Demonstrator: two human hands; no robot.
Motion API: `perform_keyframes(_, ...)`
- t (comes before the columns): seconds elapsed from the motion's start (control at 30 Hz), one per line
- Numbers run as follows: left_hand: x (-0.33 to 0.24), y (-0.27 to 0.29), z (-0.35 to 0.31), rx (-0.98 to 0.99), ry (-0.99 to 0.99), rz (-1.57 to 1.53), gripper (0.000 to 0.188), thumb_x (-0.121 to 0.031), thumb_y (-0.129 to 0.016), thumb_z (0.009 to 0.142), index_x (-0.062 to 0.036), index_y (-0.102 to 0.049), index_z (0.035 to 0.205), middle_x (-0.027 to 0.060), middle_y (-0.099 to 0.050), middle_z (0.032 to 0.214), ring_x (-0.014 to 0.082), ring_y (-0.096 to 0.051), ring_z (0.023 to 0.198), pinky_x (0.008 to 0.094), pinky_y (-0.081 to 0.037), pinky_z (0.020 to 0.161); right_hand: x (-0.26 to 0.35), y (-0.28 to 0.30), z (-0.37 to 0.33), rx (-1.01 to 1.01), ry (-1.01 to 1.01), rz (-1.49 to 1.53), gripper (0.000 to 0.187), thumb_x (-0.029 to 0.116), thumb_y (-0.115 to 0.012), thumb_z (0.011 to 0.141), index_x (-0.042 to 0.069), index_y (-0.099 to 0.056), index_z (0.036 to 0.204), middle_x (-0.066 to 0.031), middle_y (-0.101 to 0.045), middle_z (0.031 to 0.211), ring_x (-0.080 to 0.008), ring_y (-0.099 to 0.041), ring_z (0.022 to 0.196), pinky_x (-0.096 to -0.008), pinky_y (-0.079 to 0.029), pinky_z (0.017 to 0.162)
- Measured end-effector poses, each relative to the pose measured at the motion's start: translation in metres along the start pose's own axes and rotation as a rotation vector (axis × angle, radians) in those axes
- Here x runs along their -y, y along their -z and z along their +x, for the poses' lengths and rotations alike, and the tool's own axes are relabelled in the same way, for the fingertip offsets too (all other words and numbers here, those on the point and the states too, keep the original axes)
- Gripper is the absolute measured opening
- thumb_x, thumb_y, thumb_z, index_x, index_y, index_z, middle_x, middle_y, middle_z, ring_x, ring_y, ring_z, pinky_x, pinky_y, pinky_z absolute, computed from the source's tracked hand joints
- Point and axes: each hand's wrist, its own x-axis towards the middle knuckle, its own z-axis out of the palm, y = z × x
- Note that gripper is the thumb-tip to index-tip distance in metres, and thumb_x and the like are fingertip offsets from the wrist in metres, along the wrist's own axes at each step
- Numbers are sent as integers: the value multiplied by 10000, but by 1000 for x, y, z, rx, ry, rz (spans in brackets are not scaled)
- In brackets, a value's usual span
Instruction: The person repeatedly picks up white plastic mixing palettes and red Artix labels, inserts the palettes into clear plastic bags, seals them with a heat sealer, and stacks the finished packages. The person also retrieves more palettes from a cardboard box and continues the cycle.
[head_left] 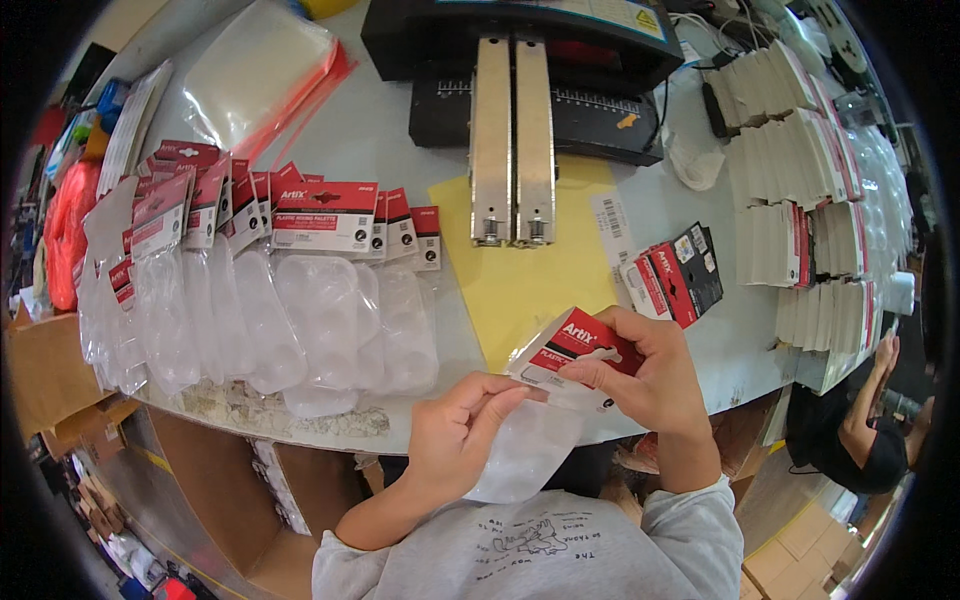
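Observation:
In front of my body I hold a bagged plastic palette (525, 455), translucent white with rounded wells. A folded red, black and white header card (577, 345) sits over the bag's top edge. My left hand (462, 425) pinches the bag near the card's lower left corner. With thumb and fingers, my right hand (650, 375) grips the card's right end. Beyond them stands a black stapling machine (545, 120) with two metal arms over a yellow sheet (465, 240). Loose header cards (672, 277) lie by my right hand.
Several carded palettes (320, 300) overlap along the table's left side. Clear bags with red edges (265, 75) lie behind them. Stacks of header cards (800, 170) line the right side. Cardboard boxes (215, 480) stand below the table edge; another person (860, 430) is at far right.

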Motion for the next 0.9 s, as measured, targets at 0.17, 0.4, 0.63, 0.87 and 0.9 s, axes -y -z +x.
perform_keyframes(0.17,-2,5,-1,-31,11,117,127,-139,-605,886,-13,-616,870,30,-568,587,49,-404,486,213,-336,448,10,-4,0,28,44,-12,250,99,-764,722,-35,-623,879,-4,-590,665,-43,-468,576,-202,-397,519)
perform_keyframes(0.4,0,5,3,-89,-183,72,116,-103,-619,869,5,-646,838,17,-506,561,51,-392,481,218,-311,436,5,-6,1,-57,247,-164,262,102,-728,745,-22,-636,957,-98,-658,753,-116,-568,600,-234,-458,552)
perform_keyframes(0.63,0,-2,-3,-74,-184,65,124,-100,-627,862,18,-646,833,0,-493,547,39,-379,474,210,-295,430,-13,-2,-13,-226,342,-207,187,103,-660,817,-10,-644,965,-111,-652,745,-155,-601,584,-255,-470,522)
perform_keyframes(0.87,-12,-30,-14,79,-155,206,144,-130,-626,867,10,-637,836,20,-493,523,38,-388,459,214,-316,420,-39,8,-61,-310,200,-7,169,113,-554,893,-19,-641,952,-109,-637,779,-163,-596,634,-251,-475,584)
perform_keyframes(0.9,-14,-38,-16,99,-178,229,145,-129,-622,869,11,-635,832,26,-495,524,38,-391,459,215,-322,421,-44,11,-71,-313,174,48,179,116,-543,899,-25,-641,950,-102,-634,777,-145,-590,643,-244,-465,588)
